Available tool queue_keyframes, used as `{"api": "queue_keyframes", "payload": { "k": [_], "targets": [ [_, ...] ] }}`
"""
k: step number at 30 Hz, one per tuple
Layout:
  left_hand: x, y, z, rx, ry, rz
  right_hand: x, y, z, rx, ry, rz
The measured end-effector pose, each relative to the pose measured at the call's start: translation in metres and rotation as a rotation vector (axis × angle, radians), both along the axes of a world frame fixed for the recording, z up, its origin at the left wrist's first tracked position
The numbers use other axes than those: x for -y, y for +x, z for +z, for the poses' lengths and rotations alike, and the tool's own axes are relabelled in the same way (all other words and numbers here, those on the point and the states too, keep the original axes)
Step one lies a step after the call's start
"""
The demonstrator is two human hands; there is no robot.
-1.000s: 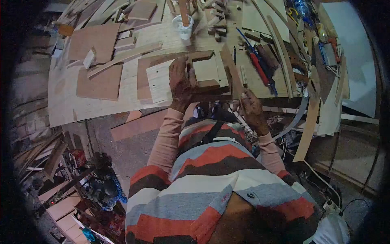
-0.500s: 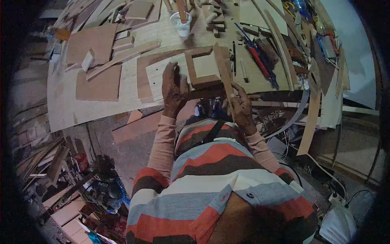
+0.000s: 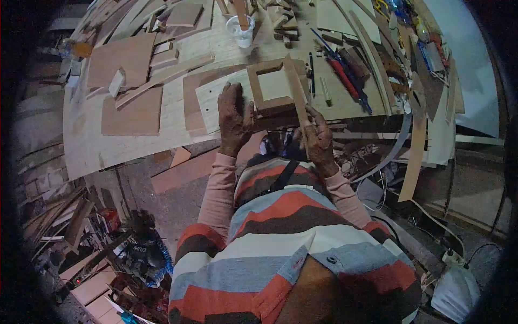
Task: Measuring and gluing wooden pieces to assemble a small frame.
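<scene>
A small square wooden frame lies at the near edge of the workbench, over a pale board with dark holes. My left hand rests on that board, its fingers stretched out and the thumb close to the frame's left side. My right hand is closed round the near end of a thin wooden strip. The strip runs along the frame's right side, and its far end reaches past the frame's corner. Under the pale board lies a brown panel.
Brown panels and a long wooden stick lie to the left. A white plastic cup stands farther back. On the right are a red and blue tool, a dark pencil and long wooden strips.
My left hand's fingers lie flatter on the pale board. The wooden strip's far end has shifted slightly, with my right hand still on it. The whole view has moved a little.
</scene>
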State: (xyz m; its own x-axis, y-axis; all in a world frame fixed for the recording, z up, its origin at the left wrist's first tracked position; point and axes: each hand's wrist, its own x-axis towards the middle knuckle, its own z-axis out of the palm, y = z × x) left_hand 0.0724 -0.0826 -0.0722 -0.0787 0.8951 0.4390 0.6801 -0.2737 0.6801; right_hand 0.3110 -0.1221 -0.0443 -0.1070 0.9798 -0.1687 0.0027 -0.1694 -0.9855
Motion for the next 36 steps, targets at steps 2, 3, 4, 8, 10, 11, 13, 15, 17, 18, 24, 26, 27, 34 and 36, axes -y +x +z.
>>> {"api": "queue_keyframes", "payload": {
  "k": [2, 3, 4, 8, 10, 11, 13, 15, 17, 18, 24, 26, 27, 34, 36],
  "targets": [
    [0.002, -0.002, 0.0, 0.011, -0.008, -0.012, 0.0, 0.002, -0.004, 0.041, -0.003, -0.002],
    [0.002, -0.001, 0.002, 0.006, -0.012, -0.026, 0.001, 0.003, -0.007, -0.015, -0.024, -0.008],
    [0.002, -0.001, 0.004, 0.0, -0.016, -0.04, 0.0, 0.005, -0.008, -0.071, -0.045, -0.013],
    [0.006, 0.003, 0.012, 0.139, -0.09, -0.041, -0.017, 0.012, -0.008, -0.115, -0.003, -0.085],
    [0.004, 0.009, 0.028, -0.142, -0.038, -0.066, -0.032, 0.024, 0.009, 0.451, 0.148, -0.063],
    [0.004, 0.014, 0.034, -0.146, -0.03, -0.07, -0.038, 0.033, 0.004, 0.447, 0.155, -0.07],
    [0.001, 0.024, 0.041, -0.194, 0.037, -0.142, -0.051, 0.043, -0.011, 0.687, 0.43, -0.138],
    [-0.001, 0.03, 0.043, -0.181, -0.002, -0.162, -0.06, 0.044, -0.008, 0.697, 0.377, -0.148],
    [-0.004, 0.031, 0.034, -0.288, 0.069, -0.184, -0.068, 0.044, -0.006, 0.704, 0.327, -0.155],
    [-0.006, 0.034, 0.035, -0.288, 0.069, -0.187, -0.071, 0.046, -0.006, 0.752, 0.322, -0.142],
    [-0.012, 0.04, 0.035, -0.254, 0.044, -0.233, -0.079, 0.048, 0.008, 0.836, 0.135, -0.08],
    [-0.012, 0.04, 0.042, -0.237, 0.01, -0.259, -0.081, 0.051, 0.002, 0.85, 0.141, -0.087],
    [-0.014, 0.04, 0.04, -0.237, 0.011, -0.26, -0.081, 0.053, -0.004, 0.927, 0.289, -0.122],
    [-0.011, 0.043, 0.062, 0.06, -0.119, -0.127, -0.092, 0.062, -0.025, 1.052, 0.55, -0.216],
    [-0.014, 0.042, 0.06, 0.434, -0.199, -0.072, -0.093, 0.058, -0.01, 1.117, 0.511, -0.21]
  ]
}}
